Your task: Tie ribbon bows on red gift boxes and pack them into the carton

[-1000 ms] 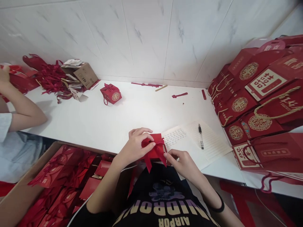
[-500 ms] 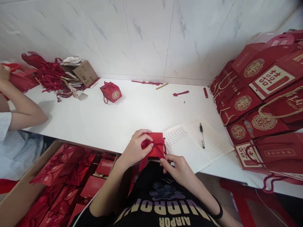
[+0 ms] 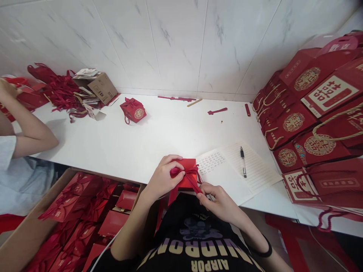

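Note:
A small red gift box (image 3: 188, 166) sits at the near edge of the white table (image 3: 159, 139), wrapped with a red ribbon (image 3: 189, 177) tied in a bow. My left hand (image 3: 162, 176) is closed on the bow's loop at the box's left side. My right hand (image 3: 218, 199) pinches one ribbon tail just below the box's right corner. The other tail hangs down over the table edge.
A lined sheet (image 3: 235, 170) with a pen (image 3: 242, 161) lies right of the box. Red gift bags (image 3: 312, 124) are stacked at the right. A finished red box (image 3: 133, 109) stands farther back. A carton of red boxes (image 3: 76, 215) sits lower left. Another person's arm (image 3: 28, 132) is at the left.
My right hand slid left under the box, then back right, pulling the ribbon tail. My left hand kept its hold on the bow.

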`<control>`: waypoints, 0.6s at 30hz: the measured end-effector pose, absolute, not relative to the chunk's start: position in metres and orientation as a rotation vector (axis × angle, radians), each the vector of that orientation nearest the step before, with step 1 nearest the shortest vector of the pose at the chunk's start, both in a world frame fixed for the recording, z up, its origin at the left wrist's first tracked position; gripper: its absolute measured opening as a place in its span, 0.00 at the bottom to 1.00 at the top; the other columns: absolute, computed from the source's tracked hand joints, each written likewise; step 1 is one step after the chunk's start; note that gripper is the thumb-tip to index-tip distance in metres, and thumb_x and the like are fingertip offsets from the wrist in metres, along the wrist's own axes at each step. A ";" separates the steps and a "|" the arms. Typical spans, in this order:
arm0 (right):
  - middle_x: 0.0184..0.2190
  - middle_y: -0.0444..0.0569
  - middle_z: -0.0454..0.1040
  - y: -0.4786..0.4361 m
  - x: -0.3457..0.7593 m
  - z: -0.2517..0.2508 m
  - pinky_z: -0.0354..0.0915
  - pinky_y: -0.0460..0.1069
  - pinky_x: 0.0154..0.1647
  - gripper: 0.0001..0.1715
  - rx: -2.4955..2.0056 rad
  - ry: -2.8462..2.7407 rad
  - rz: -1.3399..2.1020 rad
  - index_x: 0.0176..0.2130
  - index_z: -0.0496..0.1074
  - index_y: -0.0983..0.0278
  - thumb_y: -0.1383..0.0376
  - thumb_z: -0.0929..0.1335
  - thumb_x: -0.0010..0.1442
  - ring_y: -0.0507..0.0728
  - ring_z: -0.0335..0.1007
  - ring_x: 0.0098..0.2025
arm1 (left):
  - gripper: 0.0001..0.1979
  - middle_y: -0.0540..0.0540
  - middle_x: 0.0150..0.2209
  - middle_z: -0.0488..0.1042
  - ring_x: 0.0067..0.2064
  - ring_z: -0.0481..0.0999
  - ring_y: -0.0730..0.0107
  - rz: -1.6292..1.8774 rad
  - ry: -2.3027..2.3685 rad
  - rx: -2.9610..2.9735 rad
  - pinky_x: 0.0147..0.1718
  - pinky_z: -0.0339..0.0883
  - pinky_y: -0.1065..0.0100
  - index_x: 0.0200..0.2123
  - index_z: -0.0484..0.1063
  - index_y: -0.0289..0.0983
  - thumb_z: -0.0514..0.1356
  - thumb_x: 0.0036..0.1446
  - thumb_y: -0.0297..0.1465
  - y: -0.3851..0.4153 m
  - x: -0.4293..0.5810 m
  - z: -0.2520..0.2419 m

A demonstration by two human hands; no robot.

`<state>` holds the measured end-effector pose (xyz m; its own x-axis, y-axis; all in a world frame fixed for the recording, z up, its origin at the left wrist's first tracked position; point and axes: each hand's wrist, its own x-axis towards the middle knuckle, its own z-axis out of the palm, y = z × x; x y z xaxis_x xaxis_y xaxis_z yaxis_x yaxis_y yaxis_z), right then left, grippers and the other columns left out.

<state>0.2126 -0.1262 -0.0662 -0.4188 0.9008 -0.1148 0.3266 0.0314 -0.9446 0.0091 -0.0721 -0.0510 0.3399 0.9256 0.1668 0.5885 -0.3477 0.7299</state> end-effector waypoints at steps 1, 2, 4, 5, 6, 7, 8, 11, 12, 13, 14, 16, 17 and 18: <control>0.23 0.43 0.61 -0.127 0.213 -0.066 0.56 0.47 0.28 0.19 -1.237 -1.782 1.414 0.21 0.59 0.63 0.61 0.60 0.62 0.52 0.59 0.25 | 0.04 0.45 0.49 0.69 0.53 0.67 0.62 0.781 1.322 2.045 0.55 0.62 0.56 0.31 0.72 0.39 0.57 0.55 0.29 -0.072 0.009 -0.051; 0.23 0.43 0.62 -0.127 0.214 -0.066 0.57 0.47 0.27 0.19 -1.232 -1.783 1.435 0.21 0.59 0.63 0.61 0.60 0.62 0.52 0.59 0.25 | 0.04 0.45 0.49 0.69 0.53 0.67 0.62 0.778 1.322 2.044 0.54 0.62 0.56 0.31 0.72 0.39 0.57 0.55 0.29 -0.072 0.009 -0.052; 0.23 0.43 0.63 -0.129 0.216 -0.065 0.57 0.46 0.27 0.19 -1.226 -1.777 1.478 0.22 0.61 0.63 0.60 0.61 0.63 0.52 0.60 0.24 | 0.04 0.45 0.49 0.69 0.53 0.67 0.61 0.780 1.320 2.044 0.54 0.62 0.55 0.31 0.72 0.39 0.57 0.55 0.29 -0.072 0.009 -0.052; 0.23 0.43 0.64 -0.129 0.217 -0.064 0.58 0.46 0.27 0.20 -1.222 -1.773 1.502 0.22 0.62 0.64 0.59 0.61 0.63 0.51 0.61 0.24 | 0.04 0.45 0.49 0.69 0.53 0.67 0.61 0.783 1.318 2.043 0.54 0.62 0.55 0.31 0.72 0.39 0.57 0.55 0.29 -0.071 0.009 -0.052; 0.23 0.43 0.65 -0.129 0.219 -0.063 0.58 0.46 0.27 0.20 -1.218 -1.765 1.530 0.23 0.63 0.64 0.58 0.61 0.64 0.51 0.61 0.24 | 0.04 0.45 0.49 0.69 0.53 0.67 0.61 0.785 1.313 2.040 0.54 0.62 0.55 0.31 0.72 0.39 0.57 0.55 0.29 -0.071 0.009 -0.052; 0.22 0.43 0.65 -0.128 0.221 -0.063 0.58 0.46 0.27 0.20 -1.219 -1.750 1.557 0.23 0.64 0.64 0.57 0.61 0.64 0.52 0.62 0.24 | 0.04 0.45 0.49 0.69 0.53 0.67 0.61 0.788 1.308 2.033 0.54 0.62 0.55 0.31 0.72 0.39 0.57 0.55 0.29 -0.071 0.009 -0.051; 0.21 0.43 0.65 -0.127 0.223 -0.063 0.58 0.46 0.27 0.21 -1.226 -1.729 1.565 0.24 0.64 0.63 0.55 0.61 0.64 0.52 0.62 0.24 | 0.04 0.44 0.49 0.69 0.53 0.67 0.61 0.794 1.303 2.018 0.54 0.63 0.56 0.31 0.72 0.39 0.57 0.55 0.29 -0.072 0.008 -0.050; 0.21 0.43 0.66 -0.120 0.231 -0.063 0.59 0.47 0.29 0.24 -1.306 -1.642 1.415 0.25 0.65 0.63 0.50 0.61 0.64 0.54 0.63 0.26 | 0.08 0.43 0.51 0.67 0.54 0.67 0.62 0.876 1.281 1.910 0.54 0.63 0.58 0.39 0.69 0.39 0.58 0.54 0.31 -0.074 0.005 -0.049; 0.22 0.44 0.67 -0.117 0.234 -0.063 0.59 0.47 0.31 0.25 -1.340 -1.611 1.323 0.25 0.65 0.63 0.49 0.61 0.64 0.54 0.64 0.27 | 0.11 0.43 0.53 0.66 0.55 0.66 0.62 0.933 1.277 1.851 0.53 0.64 0.59 0.42 0.68 0.40 0.58 0.54 0.32 -0.075 0.004 -0.049; 0.23 0.45 0.67 -0.113 0.235 -0.063 0.60 0.48 0.32 0.25 -1.369 -1.587 1.237 0.25 0.65 0.63 0.48 0.60 0.64 0.55 0.64 0.29 | 0.12 0.43 0.54 0.65 0.56 0.66 0.62 1.001 1.281 1.789 0.53 0.64 0.60 0.44 0.66 0.40 0.57 0.54 0.32 -0.076 0.001 -0.050; 0.24 0.45 0.68 -0.110 0.236 -0.062 0.60 0.48 0.33 0.26 -1.391 -1.571 1.172 0.26 0.65 0.63 0.48 0.59 0.64 0.55 0.64 0.29 | 0.13 0.42 0.54 0.65 0.56 0.65 0.62 1.064 1.301 1.731 0.52 0.64 0.60 0.45 0.66 0.40 0.56 0.55 0.33 -0.077 -0.001 -0.051; 0.24 0.46 0.68 -0.103 0.233 -0.060 0.60 0.48 0.33 0.26 -1.419 -1.572 1.107 0.25 0.65 0.62 0.47 0.59 0.64 0.55 0.64 0.29 | 0.11 0.43 0.50 0.66 0.54 0.66 0.62 1.145 1.378 1.643 0.50 0.65 0.60 0.43 0.66 0.40 0.54 0.55 0.33 -0.079 -0.006 -0.054; 0.24 0.46 0.68 -0.100 0.230 -0.059 0.59 0.48 0.31 0.27 -1.432 -1.587 1.092 0.25 0.65 0.62 0.47 0.58 0.64 0.55 0.64 0.29 | 0.10 0.43 0.47 0.67 0.53 0.67 0.61 1.157 1.422 1.617 0.49 0.66 0.61 0.40 0.67 0.40 0.54 0.55 0.33 -0.080 -0.009 -0.055; 0.24 0.46 0.68 -0.097 0.226 -0.057 0.59 0.48 0.30 0.28 -1.445 -1.605 1.085 0.24 0.65 0.63 0.47 0.58 0.64 0.55 0.63 0.28 | 0.08 0.43 0.45 0.68 0.51 0.68 0.61 1.148 1.455 1.605 0.47 0.66 0.61 0.37 0.68 0.39 0.53 0.54 0.32 -0.081 -0.011 -0.056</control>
